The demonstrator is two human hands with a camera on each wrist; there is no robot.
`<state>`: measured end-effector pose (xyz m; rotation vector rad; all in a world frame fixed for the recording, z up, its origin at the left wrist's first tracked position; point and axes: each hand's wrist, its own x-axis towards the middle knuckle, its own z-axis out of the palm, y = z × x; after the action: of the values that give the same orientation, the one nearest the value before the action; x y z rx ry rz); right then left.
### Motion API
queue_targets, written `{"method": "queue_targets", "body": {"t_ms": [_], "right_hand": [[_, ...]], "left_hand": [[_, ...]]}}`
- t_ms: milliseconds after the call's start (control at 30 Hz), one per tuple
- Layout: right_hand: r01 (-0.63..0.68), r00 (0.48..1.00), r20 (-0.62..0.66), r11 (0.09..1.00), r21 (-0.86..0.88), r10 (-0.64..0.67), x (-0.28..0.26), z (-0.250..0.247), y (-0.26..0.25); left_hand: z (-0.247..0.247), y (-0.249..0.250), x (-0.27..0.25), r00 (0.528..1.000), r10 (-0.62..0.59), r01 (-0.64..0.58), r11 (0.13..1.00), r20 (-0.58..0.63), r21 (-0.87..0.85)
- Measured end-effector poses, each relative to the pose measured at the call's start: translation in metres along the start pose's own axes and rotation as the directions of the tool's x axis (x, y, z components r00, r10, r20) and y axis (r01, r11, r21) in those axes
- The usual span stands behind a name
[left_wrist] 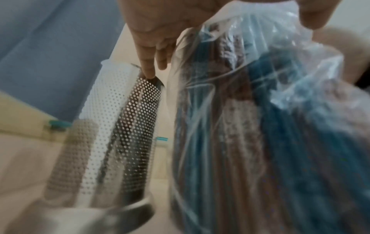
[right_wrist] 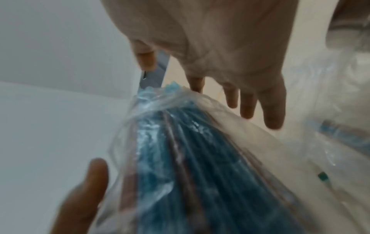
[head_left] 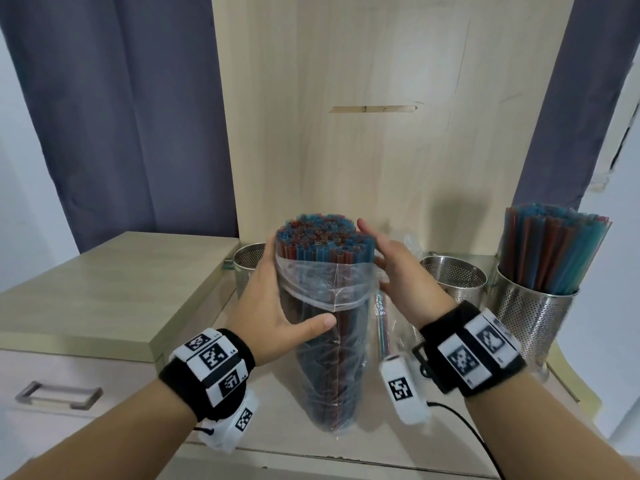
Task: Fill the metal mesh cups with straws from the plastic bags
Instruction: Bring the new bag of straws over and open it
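A clear plastic bag (head_left: 325,358) packed with blue and red straws (head_left: 323,240) stands upright on the counter, the straw tops poking out of its rolled-down mouth. My left hand (head_left: 277,306) grips the bag at mid-height, thumb across the front. My right hand (head_left: 391,268) lies with straight fingers against the right side of the straw tops. One empty mesh cup (head_left: 247,261) stands behind the bag on the left, and another (head_left: 453,275) stands to the right. A third cup (head_left: 533,317) at far right holds straws. The left wrist view shows the bag (left_wrist: 250,126) beside a mesh cup (left_wrist: 124,126). The right wrist view shows the bag (right_wrist: 190,158) under my spread fingers (right_wrist: 272,110).
A flattened plastic bag (head_left: 384,320) with a few straws lies just right of the upright one. A raised cabinet top (head_left: 114,289) with a drawer handle (head_left: 59,394) sits to the left. A wooden panel (head_left: 381,133) closes the back. A black cable (head_left: 464,427) runs off my right wrist.
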<state>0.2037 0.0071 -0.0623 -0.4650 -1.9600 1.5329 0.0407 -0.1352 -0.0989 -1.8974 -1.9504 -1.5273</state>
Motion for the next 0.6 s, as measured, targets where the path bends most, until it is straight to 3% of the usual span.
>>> {"method": "queue_targets", "body": {"t_ms": [67, 133, 200, 333, 433, 500, 600], "right_hand": [[-0.006, 0.985, 0.174, 0.999, -0.045, 0.014, -0.015, 0.002, 0.002], [0.01, 0.969, 0.245, 0.987, -0.16, 0.03, -0.02, 0.004, 0.012], [0.051, 0.973, 0.229, 0.971, -0.232, 0.003, -0.017, 0.006, 0.019], [0.125, 0.981, 0.173, 0.97, -0.21, -0.089, -0.01, 0.013, 0.025], [0.168, 0.971, 0.206, 0.964, -0.208, -0.124, -0.011, 0.022, 0.029], [0.129, 0.967, 0.245, 0.964, -0.234, -0.07, -0.011, 0.019, 0.027], [-0.076, 0.927, 0.338, 0.966, -0.248, 0.16, -0.004, 0.003, 0.009]], "left_hand": [[0.001, 0.0, -0.001, 1.0, -0.003, 0.001, 0.997, 0.031, 0.083], [0.004, 0.002, -0.002, 0.998, -0.013, 0.009, 0.998, 0.063, 0.059], [0.006, 0.003, -0.001, 0.998, -0.016, 0.016, 1.0, 0.067, 0.002], [0.007, -0.005, 0.0, 0.999, -0.044, 0.044, 0.998, 0.005, -0.05], [0.009, -0.014, -0.002, 0.997, -0.071, 0.069, 0.995, -0.024, -0.073], [0.012, -0.017, -0.003, 0.995, -0.088, 0.086, 0.993, -0.034, -0.078], [0.017, -0.02, -0.006, 0.991, -0.125, 0.121, 0.99, -0.056, -0.075]]}}
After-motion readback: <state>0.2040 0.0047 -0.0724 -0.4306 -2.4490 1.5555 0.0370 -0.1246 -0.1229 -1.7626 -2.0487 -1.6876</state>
